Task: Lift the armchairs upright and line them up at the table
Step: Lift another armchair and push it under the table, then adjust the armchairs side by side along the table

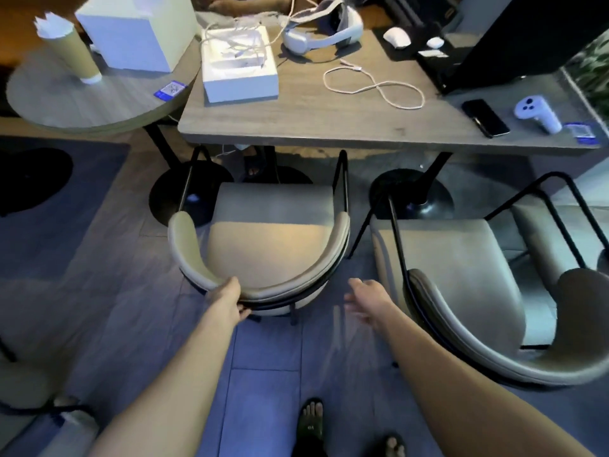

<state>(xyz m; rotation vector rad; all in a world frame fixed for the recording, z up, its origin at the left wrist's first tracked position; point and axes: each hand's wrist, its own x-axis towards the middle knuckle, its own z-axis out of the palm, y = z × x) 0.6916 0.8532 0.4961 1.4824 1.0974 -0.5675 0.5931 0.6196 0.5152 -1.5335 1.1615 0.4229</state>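
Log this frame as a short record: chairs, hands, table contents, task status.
left chair: upright, facing table
right chair: upright, angled
left hand: gripping left chair's backrest
right hand: open, free, between the chairs
on table: headset, open box, cable, phone, controller
status: both upright; alignment unfinished

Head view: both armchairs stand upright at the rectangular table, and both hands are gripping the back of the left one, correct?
Not quite. In the head view only the left hand grips the left armchair's back; the right hand hangs open between the chairs, touching nothing. Both armchairs, including the right one, do stand upright at the table.
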